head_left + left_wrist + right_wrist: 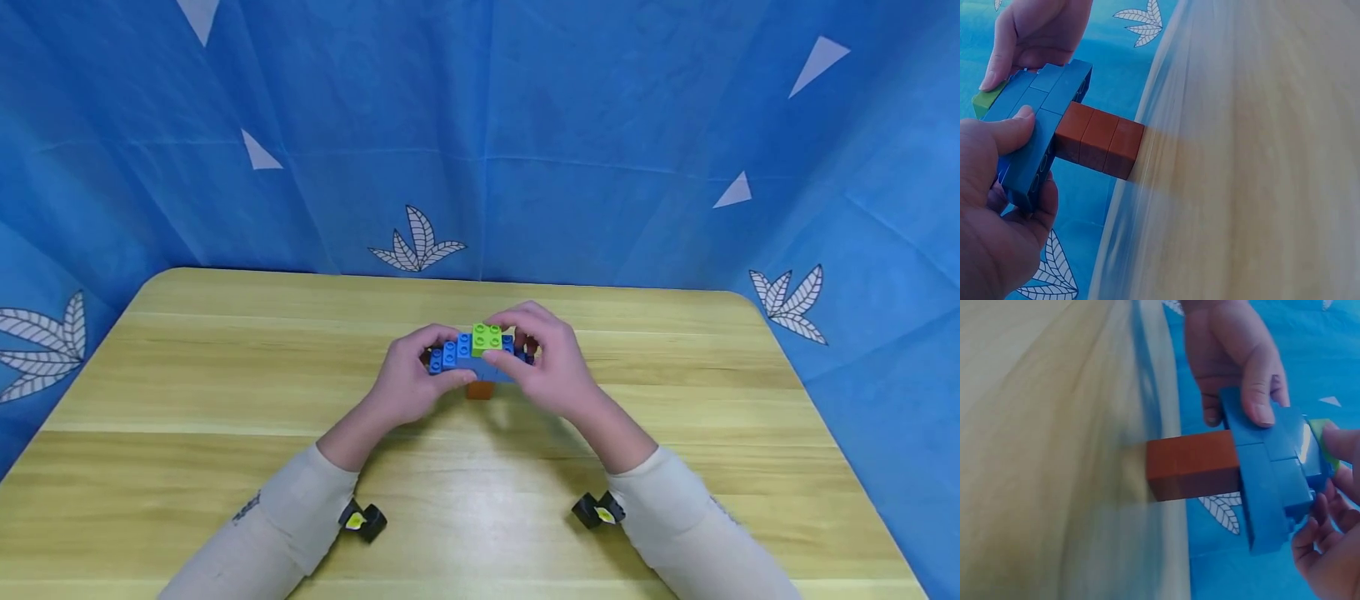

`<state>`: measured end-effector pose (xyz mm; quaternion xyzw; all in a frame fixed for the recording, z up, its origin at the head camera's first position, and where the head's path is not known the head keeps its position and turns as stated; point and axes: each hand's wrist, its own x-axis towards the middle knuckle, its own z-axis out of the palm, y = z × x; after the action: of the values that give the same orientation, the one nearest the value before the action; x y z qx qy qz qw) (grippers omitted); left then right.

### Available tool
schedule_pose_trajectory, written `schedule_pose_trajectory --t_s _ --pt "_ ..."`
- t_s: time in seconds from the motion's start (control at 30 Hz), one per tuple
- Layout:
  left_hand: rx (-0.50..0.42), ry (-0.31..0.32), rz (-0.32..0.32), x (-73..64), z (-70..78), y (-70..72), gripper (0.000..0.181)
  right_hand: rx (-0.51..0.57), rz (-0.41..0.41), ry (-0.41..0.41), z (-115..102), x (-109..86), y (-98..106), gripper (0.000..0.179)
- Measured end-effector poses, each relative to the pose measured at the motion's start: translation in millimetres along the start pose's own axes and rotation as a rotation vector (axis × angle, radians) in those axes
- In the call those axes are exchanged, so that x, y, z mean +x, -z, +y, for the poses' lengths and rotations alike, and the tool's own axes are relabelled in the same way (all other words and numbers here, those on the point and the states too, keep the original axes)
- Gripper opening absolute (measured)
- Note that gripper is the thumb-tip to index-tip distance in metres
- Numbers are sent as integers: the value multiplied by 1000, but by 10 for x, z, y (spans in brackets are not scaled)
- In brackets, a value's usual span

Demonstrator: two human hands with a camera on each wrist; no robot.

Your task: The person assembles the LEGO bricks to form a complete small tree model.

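Note:
Over the middle of the table stands a build of toy building bricks: an orange-brown brick column (1100, 139) with stepped layers of blue bricks (1266, 481) above it. A lime green brick (487, 339) with studs sits at the very top. My left hand (407, 380) grips the left end of the blue layers, its thumb on the near face and other fingers behind. With thumb and fingers, my right hand (553, 360) pinches the green brick from the right. The green brick's underside is hidden, so I cannot tell whether it is fully pressed down.
The wooden table (225, 358) has rounded back corners. A blue curtain (480, 125) with white leaf and triangle prints hangs behind it and along both sides. Black devices with yellow marks, a left one (363, 521) and a right one (598, 510), sit at the sleeve cuffs.

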<state>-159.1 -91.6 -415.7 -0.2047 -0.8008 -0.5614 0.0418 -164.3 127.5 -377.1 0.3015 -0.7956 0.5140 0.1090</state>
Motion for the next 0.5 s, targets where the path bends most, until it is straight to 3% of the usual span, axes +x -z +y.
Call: schedule_pose_trajectory --t_s 0.17,0.37,0.5 --pt "9 -11 6 12 17 11 39 -68 43 40 0 -26 -77 26" --pt "21 29 7 14 40 7 38 -77 69 76 19 -35 -93 29" --pt "35 57 -3 -2 57 -6 39 -91 52 61 62 -94 -64 43"
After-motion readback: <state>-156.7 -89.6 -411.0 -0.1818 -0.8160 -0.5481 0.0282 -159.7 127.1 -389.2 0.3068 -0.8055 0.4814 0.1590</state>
